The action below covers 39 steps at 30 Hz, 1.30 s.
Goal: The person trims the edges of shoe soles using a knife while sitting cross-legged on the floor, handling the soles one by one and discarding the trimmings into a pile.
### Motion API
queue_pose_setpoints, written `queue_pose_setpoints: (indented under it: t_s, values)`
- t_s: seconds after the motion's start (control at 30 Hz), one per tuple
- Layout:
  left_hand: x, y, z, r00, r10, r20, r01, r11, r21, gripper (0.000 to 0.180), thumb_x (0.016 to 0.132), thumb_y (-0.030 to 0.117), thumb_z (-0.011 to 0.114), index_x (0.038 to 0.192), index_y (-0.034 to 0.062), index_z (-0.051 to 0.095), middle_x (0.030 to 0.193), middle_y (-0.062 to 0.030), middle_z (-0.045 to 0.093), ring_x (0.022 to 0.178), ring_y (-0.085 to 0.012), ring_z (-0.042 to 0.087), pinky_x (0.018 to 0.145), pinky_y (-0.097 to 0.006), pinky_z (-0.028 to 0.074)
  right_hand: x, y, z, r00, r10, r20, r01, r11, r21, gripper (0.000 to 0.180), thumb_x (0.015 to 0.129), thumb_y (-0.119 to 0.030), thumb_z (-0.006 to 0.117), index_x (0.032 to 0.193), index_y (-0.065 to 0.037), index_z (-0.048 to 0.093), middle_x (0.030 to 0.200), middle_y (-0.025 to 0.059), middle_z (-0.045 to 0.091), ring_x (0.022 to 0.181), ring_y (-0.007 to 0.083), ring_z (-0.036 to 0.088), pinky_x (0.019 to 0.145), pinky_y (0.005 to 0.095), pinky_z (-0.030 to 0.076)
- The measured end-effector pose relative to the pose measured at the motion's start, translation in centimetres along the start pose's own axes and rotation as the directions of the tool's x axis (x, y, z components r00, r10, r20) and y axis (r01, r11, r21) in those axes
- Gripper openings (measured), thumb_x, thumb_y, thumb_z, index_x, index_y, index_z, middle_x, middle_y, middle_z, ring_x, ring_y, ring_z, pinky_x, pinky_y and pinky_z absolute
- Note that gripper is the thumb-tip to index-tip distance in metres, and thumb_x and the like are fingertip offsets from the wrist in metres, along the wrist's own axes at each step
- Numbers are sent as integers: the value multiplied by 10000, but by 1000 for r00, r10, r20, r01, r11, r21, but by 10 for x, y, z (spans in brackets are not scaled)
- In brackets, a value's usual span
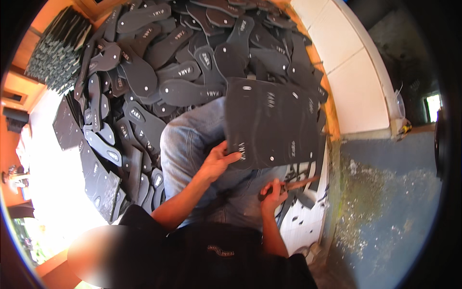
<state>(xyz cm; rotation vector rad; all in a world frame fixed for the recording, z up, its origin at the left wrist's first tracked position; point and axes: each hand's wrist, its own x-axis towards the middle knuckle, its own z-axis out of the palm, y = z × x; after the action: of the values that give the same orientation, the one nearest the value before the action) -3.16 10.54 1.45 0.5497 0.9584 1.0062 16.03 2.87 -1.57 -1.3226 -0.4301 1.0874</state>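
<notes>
My left hand (219, 164) grips the lower left corner of a black foam sheet (274, 125), thumb on top. The sheet carries white printed marks, small pale spots and faint curved sole outlines; it is held up over my jeans-clad legs (185, 139). My right hand (273, 193) is closed around the dark handle of a knife (303, 182), its long brownish blade pointing right, just below the sheet's lower edge and apart from it. Beyond my knees lies a large heap of cut black sandal soles (185, 71).
Neatly stacked dark sheets (60, 50) stand at the far left. More uncut sheets (98, 185) lie left of the heap. Dark offcuts (303, 198) are scattered on the pale floor beside my right hand. A white tiled ledge (356, 82) and a stained grey surface (385, 192) border the right side.
</notes>
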Motion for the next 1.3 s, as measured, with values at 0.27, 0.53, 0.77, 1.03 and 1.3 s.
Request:
queue_pose_setpoints:
  t_s: [0.27, 0.53, 0.77, 1.03, 1.3]
  values:
    - [-28, -30, -9, 924, -168, -343, 78, 962, -260, 392, 818, 91, 649, 1166, -25, 511, 1069, -95, 607, 996, -173, 571, 870, -293, 459, -14, -14, -2, 938, 275, 213, -217, 941, -260, 213, 877, -164, 611, 753, -34, 495, 550, 23, 482, 411, 83, 418, 377, 225, 327]
    - [-52, -14, 24, 935, -124, -332, 25, 958, -285, 327, 859, 184, 646, 1085, -27, 539, 972, -106, 624, 850, -173, 632, 733, -293, 539, -34, -38, -30, 904, 303, 300, -145, 881, -451, 173, 888, -174, 593, 842, -20, 528, 535, 4, 447, 417, 80, 412, 398, 234, 337]
    - [-103, -6, 55, 914, -167, -370, 24, 932, -362, 247, 883, 172, 607, 1030, -23, 569, 922, -98, 637, 790, -163, 648, 667, -281, 564, -66, -93, -55, 807, 400, 434, -81, 804, -590, 135, 851, -96, 637, 958, -30, 588, 563, -68, 404, 516, 24, 337, 484, 200, 276]
    - [-118, -7, 70, 893, -242, -379, 104, 931, -349, 261, 893, 185, 593, 1033, -33, 562, 923, -110, 632, 769, -173, 649, 642, -285, 567, -74, -85, -73, 748, 464, 475, -69, 765, -640, 119, 847, -82, 618, 953, -37, 587, 533, -72, 388, 497, 24, 317, 461, 225, 238]
    - [-106, -16, 65, 874, -229, -428, 61, 926, -372, 250, 901, 181, 581, 1038, -27, 558, 923, -111, 631, 760, -173, 651, 630, -280, 566, -74, -88, -72, 739, 520, 429, -18, 651, -759, 96, 832, -71, 596, 921, -39, 609, 513, -47, 421, 480, 37, 359, 455, 232, 291]
